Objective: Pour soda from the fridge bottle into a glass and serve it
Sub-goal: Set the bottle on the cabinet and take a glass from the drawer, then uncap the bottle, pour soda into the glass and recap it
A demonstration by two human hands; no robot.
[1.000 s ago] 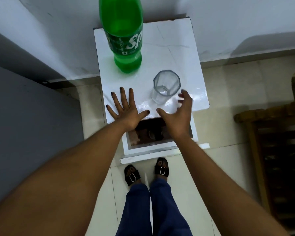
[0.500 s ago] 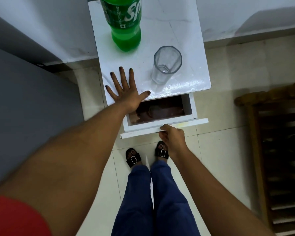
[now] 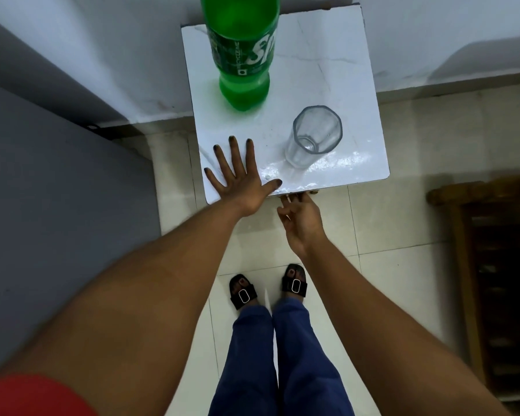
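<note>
Only the lower half of the green soda bottle (image 3: 243, 60) shows; its neck and cap are cut off by the top edge of the frame, so whether it is capped cannot be told. It stands upright on the white table (image 3: 327, 73), toward the table's far left part, and its label is readable only in part. The clear glass (image 3: 314, 136) stands upright on the same table, nearer the front edge and to the right of the bottle, apart from it; nothing can be seen inside it.

The left hand (image 3: 237, 175) lies flat on the table at its near left corner, fingers straight and spread, palm down, thumb pointing toward the glass but not touching it. The right hand (image 3: 300, 216) sits just below the table's front edge, palm turned up, fingers loosely bent with their tips at or under the rim; the tips are partly hidden by the edge and slightly blurred, so whether they touch anything there is not clear. It holds nothing that can be seen.

Under the table's front edge the body of the table is hidden from this angle. Beside the table on the left a grey panel (image 3: 57, 190) fills the frame; what it belongs to cannot be made out. A dark wooden rack (image 3: 499, 265) to the table's right is cut off by the frame edge.
</note>
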